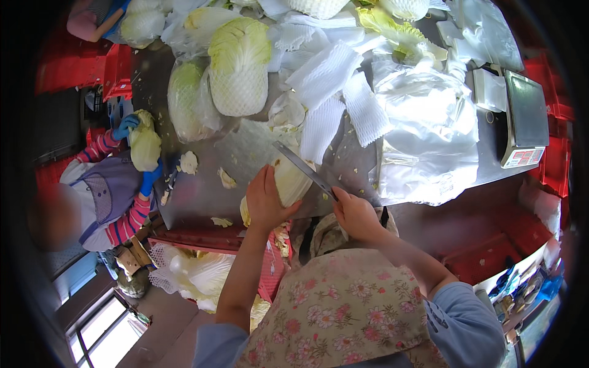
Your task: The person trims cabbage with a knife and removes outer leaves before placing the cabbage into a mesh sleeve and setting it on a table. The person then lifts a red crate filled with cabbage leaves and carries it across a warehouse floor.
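Note:
A napa cabbage [293,180] lies on the metal table [211,158] right in front of me. My left hand [269,198] rests on its left side with the fingers spread over it. In my right hand [356,213] is the handle of a long kitchen knife [304,168]. The blade slants up to the left across the cabbage's upper right side; whether it touches cannot be told. Loose leaf scraps [226,178] are scattered to the left. Beyond stand a cabbage in a white foam net [239,73] and one in a clear plastic bag [188,101].
White foam net sleeves [322,73] and a stack of clear plastic bags [425,133] cover the table's right side, by a digital scale [527,119]. A red crate [193,246] with cabbage leaves stands below the edge. At left, a co-worker's blue-gloved hands [128,125] hold another cabbage [145,145].

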Tool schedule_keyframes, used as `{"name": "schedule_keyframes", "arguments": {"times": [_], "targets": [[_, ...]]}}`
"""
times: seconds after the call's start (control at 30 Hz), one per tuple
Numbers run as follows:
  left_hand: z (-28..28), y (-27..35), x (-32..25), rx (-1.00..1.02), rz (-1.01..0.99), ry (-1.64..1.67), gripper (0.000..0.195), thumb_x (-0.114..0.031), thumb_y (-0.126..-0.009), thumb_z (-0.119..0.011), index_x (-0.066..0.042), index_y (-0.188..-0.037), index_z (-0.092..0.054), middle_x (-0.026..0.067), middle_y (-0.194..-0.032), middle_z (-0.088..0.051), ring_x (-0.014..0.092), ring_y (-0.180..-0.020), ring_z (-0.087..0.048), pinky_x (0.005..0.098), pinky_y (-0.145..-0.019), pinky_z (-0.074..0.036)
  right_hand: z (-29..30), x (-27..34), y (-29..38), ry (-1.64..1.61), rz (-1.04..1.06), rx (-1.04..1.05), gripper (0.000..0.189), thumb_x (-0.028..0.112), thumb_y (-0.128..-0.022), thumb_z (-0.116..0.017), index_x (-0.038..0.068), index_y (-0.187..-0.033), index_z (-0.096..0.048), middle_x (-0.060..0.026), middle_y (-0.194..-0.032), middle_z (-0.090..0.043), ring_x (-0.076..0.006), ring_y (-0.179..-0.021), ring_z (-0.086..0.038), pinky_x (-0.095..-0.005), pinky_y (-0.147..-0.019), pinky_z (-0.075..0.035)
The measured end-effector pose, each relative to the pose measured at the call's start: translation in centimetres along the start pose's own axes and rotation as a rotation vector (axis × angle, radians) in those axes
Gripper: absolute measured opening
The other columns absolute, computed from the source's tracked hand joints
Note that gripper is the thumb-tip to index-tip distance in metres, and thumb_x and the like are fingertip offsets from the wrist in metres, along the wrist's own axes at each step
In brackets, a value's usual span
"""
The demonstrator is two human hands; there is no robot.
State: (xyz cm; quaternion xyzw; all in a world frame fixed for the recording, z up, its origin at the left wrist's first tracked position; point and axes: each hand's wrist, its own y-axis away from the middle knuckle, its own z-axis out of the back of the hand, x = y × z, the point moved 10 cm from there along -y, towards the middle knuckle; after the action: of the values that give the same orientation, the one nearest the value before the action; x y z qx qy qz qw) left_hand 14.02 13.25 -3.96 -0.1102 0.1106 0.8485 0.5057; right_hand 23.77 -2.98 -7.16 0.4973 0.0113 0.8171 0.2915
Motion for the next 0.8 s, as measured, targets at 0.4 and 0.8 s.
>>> {"name": "schedule_keyframes", "arguments": {"times": [0.4,0.8], "targets": [[-0.2,-0.7,1.0,0.052,0.047,0.046,0.094,-0.043,-0.057,-0.076,0.004,-0.129,-0.037,0.0248,-0.127,-0.044,0.04,-0.111,-0.047,0.0471,-0.093,-0.038,0.7,1.2,-0.9,0.032,-0.043,0.11,0.029,0.014,-0.083,-0.052,0.003,-0.109,-0.049,-0.0195,-0.073,-0.059,-0.0393,-0.065,-0.059,-0.0483,-0.059,-0.047],[-0.2,-1.3,1.6,0.027,0.043,0.054,0.094,-0.042,-0.055,-0.076,0.005,-0.127,-0.037,0.0251,-0.122,-0.046,0.04,-0.105,-0.05,0.0462,-0.087,-0.042,-1.0,1.5,-5.4,0.1,-0.106,0.18,0.019,0.011,-0.082,-0.051,0.001,-0.098,-0.047,-0.0198,-0.065,-0.058,-0.0405,-0.065,-0.058,-0.0501,-0.057,-0.045]]}}
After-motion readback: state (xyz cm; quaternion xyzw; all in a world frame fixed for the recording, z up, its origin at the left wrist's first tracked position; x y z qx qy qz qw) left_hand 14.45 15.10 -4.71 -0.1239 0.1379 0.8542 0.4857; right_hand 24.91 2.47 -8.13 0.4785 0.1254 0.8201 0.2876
